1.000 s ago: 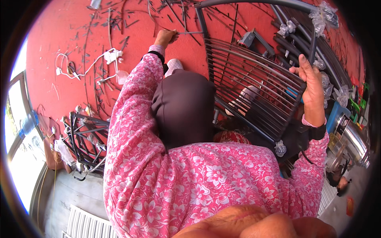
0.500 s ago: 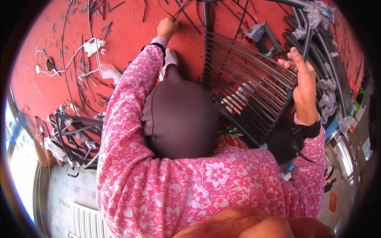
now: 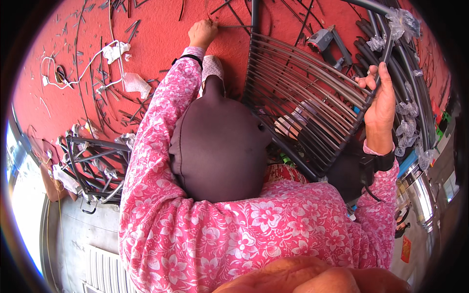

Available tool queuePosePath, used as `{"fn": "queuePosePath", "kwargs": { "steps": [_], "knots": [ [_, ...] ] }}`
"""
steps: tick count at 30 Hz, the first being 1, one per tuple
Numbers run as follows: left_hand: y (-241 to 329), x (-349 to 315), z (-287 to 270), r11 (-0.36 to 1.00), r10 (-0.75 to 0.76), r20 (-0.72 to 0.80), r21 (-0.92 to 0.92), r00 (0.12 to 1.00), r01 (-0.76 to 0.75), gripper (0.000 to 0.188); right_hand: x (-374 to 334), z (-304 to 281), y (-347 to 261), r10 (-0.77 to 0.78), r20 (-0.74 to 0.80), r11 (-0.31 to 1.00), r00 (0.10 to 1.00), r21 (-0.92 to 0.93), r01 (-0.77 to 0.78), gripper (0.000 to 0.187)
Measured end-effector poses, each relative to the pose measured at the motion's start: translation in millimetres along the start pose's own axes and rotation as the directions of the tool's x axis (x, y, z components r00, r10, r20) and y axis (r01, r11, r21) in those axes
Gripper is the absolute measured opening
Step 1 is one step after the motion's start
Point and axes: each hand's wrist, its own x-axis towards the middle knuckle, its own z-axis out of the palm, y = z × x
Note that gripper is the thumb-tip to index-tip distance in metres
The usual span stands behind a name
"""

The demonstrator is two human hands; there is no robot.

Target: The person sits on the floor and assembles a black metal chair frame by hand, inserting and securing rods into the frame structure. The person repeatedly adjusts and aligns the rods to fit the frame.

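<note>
A black tubular frame [image 3: 250, 58], wound with many brown plastic strands [image 3: 308, 80] side by side, leans in front of me. At the far side, my left hand [image 3: 203, 34] is closed on the end of a strand that runs taut to the frame's left tube. My right hand [image 3: 381, 107] wraps the frame's right tube, thumb up along it and fingertips showing on the inner side. A smooth dark brown cover [image 3: 220, 141] lies over my bent left knee. Behind the strands, part of a light shoe is visible.
Cut strand pieces [image 3: 100, 88] and a white cord [image 3: 90, 68] litter the red floor. A power tool-like grey device [image 3: 322, 39] lies beyond the frame. Plastic-wrapped black tubes [image 3: 410, 93] line the right. More black frames [image 3: 97, 161] stand at left; a shiny metal cylinder [image 3: 419, 190] is at right.
The strand at my left hand now stretches straight across to the frame. My right hand has shifted slightly down and right, and the frame's top has tilted a little to the right.
</note>
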Motion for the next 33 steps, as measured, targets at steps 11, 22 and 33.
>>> {"fn": "queuePosePath", "kwargs": {
  "steps": [11, 22, 33],
  "knots": [
    [47, -13, 16, 0.989, 0.148, 0.128, -0.043, 0.981, -0.144, 0.041, -32, -16, -6, -0.065, -0.118, 0.991, 0.991, -0.124, 0.050, 0.030],
    [70, -21, 40, 0.989, 0.128, 0.177, 0.057, 0.976, -0.140, 0.044, -39, 23, 0, -0.114, 0.069, 0.957, 0.991, -0.260, 0.128, 0.035],
    [65, -15, 42, 0.972, 0.184, 0.238, 0.098, 0.954, -0.212, 0.043, 63, -33, -25, 0.242, 0.772, 0.968, 0.587, -0.237, -0.087, 0.071]
  ]
}}
